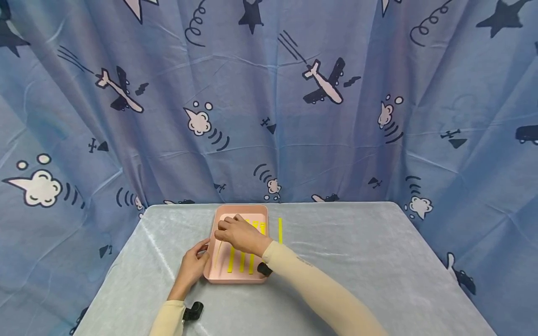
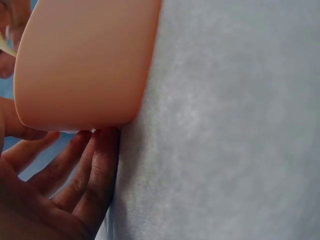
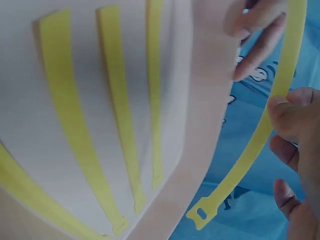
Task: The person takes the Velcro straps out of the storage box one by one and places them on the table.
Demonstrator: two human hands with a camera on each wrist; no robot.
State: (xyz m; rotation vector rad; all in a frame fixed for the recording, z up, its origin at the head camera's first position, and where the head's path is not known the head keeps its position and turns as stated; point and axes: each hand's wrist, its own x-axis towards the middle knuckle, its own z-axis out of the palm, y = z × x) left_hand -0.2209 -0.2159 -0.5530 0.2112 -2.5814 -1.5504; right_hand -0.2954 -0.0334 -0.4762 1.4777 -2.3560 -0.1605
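My right hand [image 1: 243, 234] is over the pink tray [image 1: 237, 281], pinching a yellow hook-and-loop cable tie [image 3: 250, 145] between thumb and fingers. In the right wrist view the tie curves down to its slotted head [image 3: 202, 214]. Several more yellow cable ties [image 3: 65, 85] lie side by side, lengthwise, on the tray floor; my right forearm hides part of them in the head view. At the tray's left side is my left hand [image 1: 193, 268]. In the left wrist view its fingers [image 2: 82, 172] are fairly straight, their tips against the tray's outer wall.
One yellow cable tie [image 1: 280, 230] lies on the grey cloth-covered table [image 1: 357, 261], right of the tray. A blue patterned curtain [image 1: 269, 140] hangs behind the table. Black wrist cameras [image 1: 193, 311] sit on both wrists.
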